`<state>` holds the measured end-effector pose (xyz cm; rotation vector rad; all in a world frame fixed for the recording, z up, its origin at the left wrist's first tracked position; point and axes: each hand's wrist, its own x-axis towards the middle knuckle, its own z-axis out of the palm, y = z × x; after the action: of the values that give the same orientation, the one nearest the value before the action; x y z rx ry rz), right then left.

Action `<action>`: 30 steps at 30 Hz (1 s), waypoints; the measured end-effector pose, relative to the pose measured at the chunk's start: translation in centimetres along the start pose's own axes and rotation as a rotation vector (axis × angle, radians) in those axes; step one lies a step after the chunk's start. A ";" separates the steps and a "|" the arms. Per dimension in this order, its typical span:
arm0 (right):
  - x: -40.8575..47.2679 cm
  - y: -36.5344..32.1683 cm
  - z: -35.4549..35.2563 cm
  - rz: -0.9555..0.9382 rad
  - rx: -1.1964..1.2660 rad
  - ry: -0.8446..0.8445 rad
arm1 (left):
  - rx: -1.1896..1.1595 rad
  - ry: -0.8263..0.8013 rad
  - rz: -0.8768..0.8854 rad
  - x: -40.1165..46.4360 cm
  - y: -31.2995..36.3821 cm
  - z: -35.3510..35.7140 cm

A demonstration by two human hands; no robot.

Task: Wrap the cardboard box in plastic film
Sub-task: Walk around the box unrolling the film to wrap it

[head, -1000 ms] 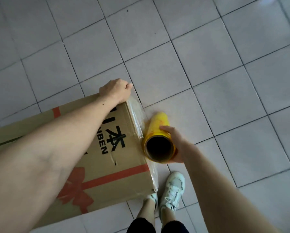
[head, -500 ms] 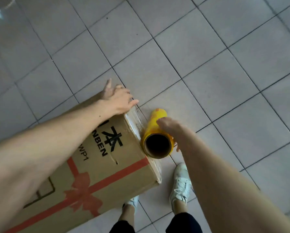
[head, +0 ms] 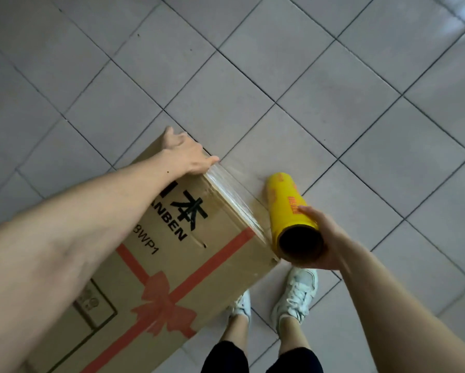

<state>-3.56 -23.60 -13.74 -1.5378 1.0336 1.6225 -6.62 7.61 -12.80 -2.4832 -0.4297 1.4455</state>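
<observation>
A large brown cardboard box point(head: 199, 259) with a red printed ribbon and black lettering stands on the tiled floor at lower left. My left hand point(head: 184, 154) rests flat on its far top corner, fingers straight, pressing clear plastic film point(head: 231, 195) against the edge. The film runs down the box's right side to a yellow roll point(head: 287, 208). My right hand point(head: 325, 238) grips the roll near its open near end, holding it upright just right of the box.
Grey floor tiles point(head: 279, 76) with dark grout spread all around. My two feet in white sneakers point(head: 296, 294) stand just below the box's near corner and the roll.
My left hand uncurled and now lies flat on the box corner. The roll has moved away from the box's side, with more film stretched between them; the view has swung round.
</observation>
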 end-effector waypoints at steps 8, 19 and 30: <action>-2.4 -2.9 1.0 -0.166 -0.466 0.170 | 0.131 -0.111 0.067 -0.9 2.8 -0.7; -3.0 -2.7 1.0 -0.213 -0.705 0.092 | -0.040 -0.321 0.158 -0.1 9.4 2.6; 2.7 17.4 -2.0 0.081 0.621 -0.248 | 0.014 -0.270 0.130 -3.7 11.9 1.4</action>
<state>-18.15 -33.58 -14.65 -0.8712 1.3097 1.3214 -7.99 -4.72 -14.59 -2.3508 -0.3082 1.8385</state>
